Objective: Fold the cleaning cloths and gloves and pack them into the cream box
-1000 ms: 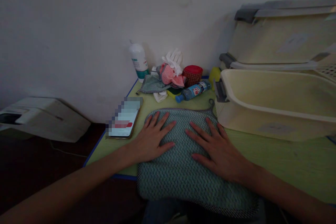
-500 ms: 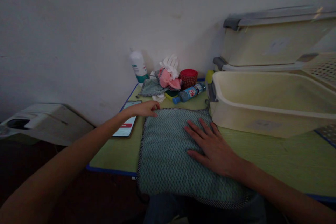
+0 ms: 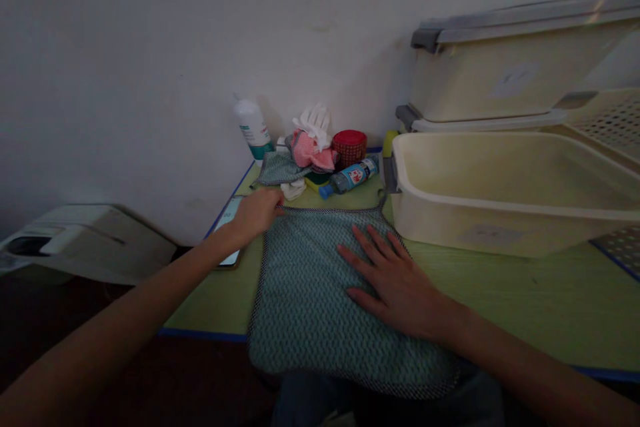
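A green-blue cleaning cloth [image 3: 310, 293] with a black-and-white checked edge is spread over the table, and its near part hangs past the table's front edge. At its far left corner, my left hand [image 3: 257, 213] has its fingers closed together on the cloth's edge. Flat on the right half of the cloth rests my right hand [image 3: 400, 287], fingers spread, holding nothing. Partly behind my left hand and wrist lies a phone [image 3: 227, 217] with its screen lit.
Behind the cloth lie a blue-capped bottle [image 3: 350, 178], a red round container [image 3: 349, 148], a pink cloth [image 3: 310, 152], a white glove [image 3: 315, 123] and a sponge [image 3: 316, 181]. A white bottle [image 3: 253, 130] stands farther left. Cream bins [image 3: 465, 230] occupy the right side.
My left hand has turned over the cloth's far left corner, with its fingers drawn closer together. My right hand stays flat on the cloth. The whole view has shifted slightly.
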{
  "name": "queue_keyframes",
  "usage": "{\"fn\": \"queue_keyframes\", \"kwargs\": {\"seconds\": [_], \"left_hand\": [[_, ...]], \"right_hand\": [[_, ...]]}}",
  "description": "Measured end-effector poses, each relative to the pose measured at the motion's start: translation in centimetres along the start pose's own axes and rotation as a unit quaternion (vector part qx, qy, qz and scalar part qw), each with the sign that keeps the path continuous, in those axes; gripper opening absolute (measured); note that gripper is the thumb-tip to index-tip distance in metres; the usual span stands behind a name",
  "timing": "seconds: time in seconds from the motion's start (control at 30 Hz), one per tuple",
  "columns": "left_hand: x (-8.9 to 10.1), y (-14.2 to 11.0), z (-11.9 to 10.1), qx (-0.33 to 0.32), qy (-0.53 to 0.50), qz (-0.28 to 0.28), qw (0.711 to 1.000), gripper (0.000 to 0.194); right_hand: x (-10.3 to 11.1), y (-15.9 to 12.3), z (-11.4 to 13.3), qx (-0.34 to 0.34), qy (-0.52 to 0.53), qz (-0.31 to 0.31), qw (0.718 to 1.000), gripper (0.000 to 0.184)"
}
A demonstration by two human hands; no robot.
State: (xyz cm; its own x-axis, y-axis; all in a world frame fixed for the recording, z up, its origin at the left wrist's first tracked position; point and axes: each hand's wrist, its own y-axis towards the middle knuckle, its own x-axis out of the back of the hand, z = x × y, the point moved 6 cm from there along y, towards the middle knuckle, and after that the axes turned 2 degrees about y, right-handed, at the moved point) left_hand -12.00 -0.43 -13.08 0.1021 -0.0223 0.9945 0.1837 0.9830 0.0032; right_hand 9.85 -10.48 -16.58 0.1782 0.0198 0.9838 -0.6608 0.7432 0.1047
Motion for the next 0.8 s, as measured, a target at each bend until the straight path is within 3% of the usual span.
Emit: {"fn": "queue_keyframes", "kwargs": {"seconds": [0.13,0.23,0.33,0.5,0.63,0.8], "left_hand": [[1.2,-3.1,-3.1,-0.043,0.063,-0.091,0.993,0.024],[1.2,-5.5,-5.8,-0.119,0.002,-0.122,0.985,0.019],[0.4,-6.7,-7.5,-0.154,-0.070,-0.124,0.978,0.025],[-2.0,-6.1,-6.9,-0.133,-0.137,-0.104,0.976,0.051],[-3.5,-5.2,-5.6,-0.126,-0.136,-0.066,0.980,0.057],[-3.7,-5.0,-4.9,-0.147,-0.083,-0.022,0.985,0.062]], "right_hand": [[0.2,-0.2,-0.3,0.010,0.027,-0.015,0.999,0.067],[1.4,0.0,-0.8,-0.005,0.078,-0.056,0.995,0.060],[2.8,0.9,-0.8,-0.005,0.081,-0.099,0.992,0.045],[2.0,3.5,0.3,0.039,0.020,-0.062,0.997,0.051],[0.1,4.2,-0.4,0.002,-0.007,-0.022,1.000,0.057],[-0.5,4.1,-1.1,-0.025,-0.048,0.009,0.999,0.058]]}}
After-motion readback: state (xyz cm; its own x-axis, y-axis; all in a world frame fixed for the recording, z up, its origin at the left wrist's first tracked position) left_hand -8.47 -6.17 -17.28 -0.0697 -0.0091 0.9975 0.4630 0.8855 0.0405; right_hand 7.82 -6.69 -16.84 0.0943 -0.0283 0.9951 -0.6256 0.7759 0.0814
